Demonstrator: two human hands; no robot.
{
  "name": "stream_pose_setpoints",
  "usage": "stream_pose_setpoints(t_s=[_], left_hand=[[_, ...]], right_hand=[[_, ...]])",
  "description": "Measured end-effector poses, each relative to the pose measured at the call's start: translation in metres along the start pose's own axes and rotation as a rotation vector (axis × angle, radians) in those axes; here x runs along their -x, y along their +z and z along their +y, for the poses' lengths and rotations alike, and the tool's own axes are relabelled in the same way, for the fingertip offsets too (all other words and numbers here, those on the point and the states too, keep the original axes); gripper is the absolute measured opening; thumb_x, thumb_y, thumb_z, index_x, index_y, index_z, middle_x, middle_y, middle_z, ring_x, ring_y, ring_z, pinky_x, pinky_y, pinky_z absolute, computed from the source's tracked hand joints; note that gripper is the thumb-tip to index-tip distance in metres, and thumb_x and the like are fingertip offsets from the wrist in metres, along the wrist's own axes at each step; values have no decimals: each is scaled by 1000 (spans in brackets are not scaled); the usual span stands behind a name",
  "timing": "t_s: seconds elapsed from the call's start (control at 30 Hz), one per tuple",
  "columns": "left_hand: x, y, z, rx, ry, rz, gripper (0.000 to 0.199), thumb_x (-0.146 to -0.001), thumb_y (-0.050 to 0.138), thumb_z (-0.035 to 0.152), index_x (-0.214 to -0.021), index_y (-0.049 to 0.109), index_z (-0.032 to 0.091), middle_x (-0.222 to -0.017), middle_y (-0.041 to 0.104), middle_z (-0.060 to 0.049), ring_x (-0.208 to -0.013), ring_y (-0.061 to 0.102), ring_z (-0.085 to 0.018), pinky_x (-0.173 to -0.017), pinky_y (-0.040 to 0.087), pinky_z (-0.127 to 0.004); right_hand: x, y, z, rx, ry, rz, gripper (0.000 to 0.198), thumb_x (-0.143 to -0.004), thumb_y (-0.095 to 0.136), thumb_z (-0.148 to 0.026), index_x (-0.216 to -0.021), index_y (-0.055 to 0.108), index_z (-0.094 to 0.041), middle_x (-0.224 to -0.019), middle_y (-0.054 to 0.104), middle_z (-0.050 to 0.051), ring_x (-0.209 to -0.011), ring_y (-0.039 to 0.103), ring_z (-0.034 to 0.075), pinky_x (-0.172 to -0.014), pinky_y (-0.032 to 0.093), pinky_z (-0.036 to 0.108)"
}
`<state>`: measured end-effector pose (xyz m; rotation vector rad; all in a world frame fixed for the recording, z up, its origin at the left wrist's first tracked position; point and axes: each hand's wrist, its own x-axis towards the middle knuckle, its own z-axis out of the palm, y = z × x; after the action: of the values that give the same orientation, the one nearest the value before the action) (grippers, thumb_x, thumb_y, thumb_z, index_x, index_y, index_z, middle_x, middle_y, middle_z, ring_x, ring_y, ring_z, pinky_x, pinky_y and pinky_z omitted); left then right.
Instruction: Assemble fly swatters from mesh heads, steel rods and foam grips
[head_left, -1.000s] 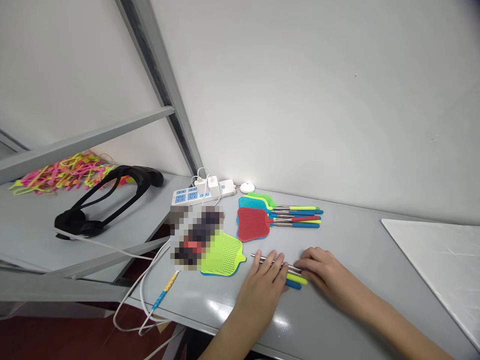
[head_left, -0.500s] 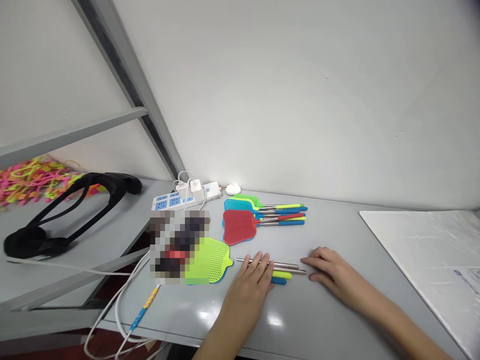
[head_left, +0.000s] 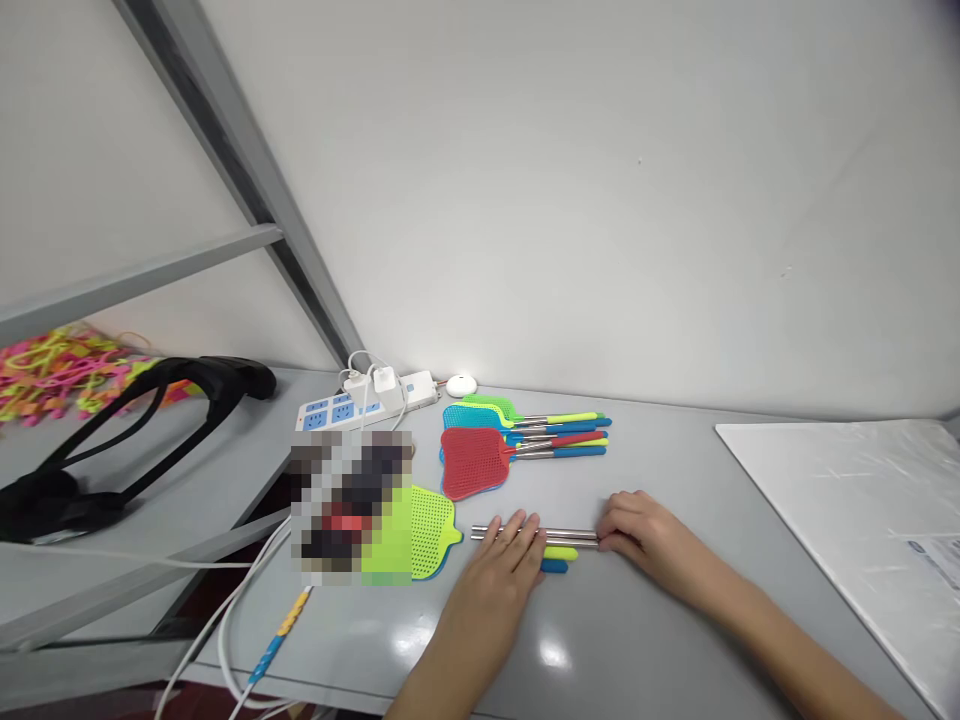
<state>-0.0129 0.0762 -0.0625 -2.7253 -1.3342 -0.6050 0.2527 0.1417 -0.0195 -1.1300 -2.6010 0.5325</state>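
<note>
My left hand (head_left: 501,565) lies flat with fingers stretched over two thin steel rods (head_left: 566,535) on the table. Beneath the same hand run a yellow-green handle (head_left: 561,553) and a blue handle (head_left: 554,566). At the rods' right ends, my right hand (head_left: 637,528) has its fingers curled and pressed together; the fingertips cover those ends. Left of the rods is a yellow-green fly swatter head (head_left: 431,530) with a blue one showing under its edge. Farther back, several fly swatters lie stacked, a red one (head_left: 474,462) on top, handles pointing right.
A power strip (head_left: 420,386) with plugs and a white round device (head_left: 461,385) sit by the wall. White cables hang at the left near a grey metal frame (head_left: 277,232). A black headset-like frame (head_left: 210,400) and colourful strands lie left. A white package (head_left: 840,480) lies right.
My right hand has moved left onto the rod ends. The two rods, uneven before, now lie side by side with ends nearly level. My left hand stays over them.
</note>
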Motion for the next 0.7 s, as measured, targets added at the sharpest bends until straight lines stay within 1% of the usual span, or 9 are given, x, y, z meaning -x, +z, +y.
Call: stream_pose_setpoints(t_s=[0.07,0.13,0.23,0.33,0.43,0.57,0.63,0.7], left_hand=[[-3,-1,-1,12,-8,-30,41,-98,47,14,-139,47,13,-143,54,-13,-136,45,-28,-109,43,-52],[-7,0,-2,30,-19,-62,40,-99,45,15,-139,48,14,-143,54,-13,-136,46,-27,-109,43,-52],[-15,0,-4,42,-41,-79,38,-101,42,19,-138,49,16,-143,55,-12,-135,48,-27,-109,43,-51],[-21,0,-5,30,-63,-75,38,-101,41,20,-138,49,15,-143,55,-12,-135,47,-28,-109,43,-50],[-22,3,-4,20,-83,-61,38,-102,40,23,-139,48,16,-143,55,-12,-136,46,-27,-111,41,-49],[-19,5,1,15,-96,-22,39,-102,40,26,-139,47,16,-145,53,-9,-139,42,-24,-116,35,-47],[-17,1,4,21,-78,22,38,-102,41,26,-138,48,15,-145,53,-8,-140,41,-24,-117,33,-46],[-15,-9,7,24,-41,96,36,-102,44,25,-136,50,14,-145,53,-8,-140,40,-24,-118,31,-45]], right_hand=[[-8,-11,1,38,-20,-12,17,-95,55,-17,-81,63,-22,-81,63,0,-75,59,16,-73,43,32],[-24,-22,2,84,-24,7,18,-96,52,-16,-82,62,-20,-82,62,1,-74,58,17,-72,42,33],[-63,-30,1,159,-35,73,16,-98,50,-19,-91,64,-19,-92,63,6,-84,58,20,-76,42,36],[-104,-23,-4,221,-97,106,15,-97,52,-23,-100,66,-19,-98,62,8,-93,56,24,-80,41,39],[-130,-8,-8,259,-177,108,15,-96,55,-29,-103,67,-22,-101,62,8,-95,56,24,-80,41,39],[-137,9,-7,285,-234,139,16,-98,51,-29,-96,65,-21,-99,63,8,-96,56,24,-83,41,41],[-133,10,-5,288,-254,161,18,-100,46,-25,-94,63,-19,-96,62,8,-94,56,24,-85,42,43],[-126,4,-4,286,-281,178,23,-101,37,-17,-99,60,-18,-92,61,7,-90,57,22,-89,42,44]])
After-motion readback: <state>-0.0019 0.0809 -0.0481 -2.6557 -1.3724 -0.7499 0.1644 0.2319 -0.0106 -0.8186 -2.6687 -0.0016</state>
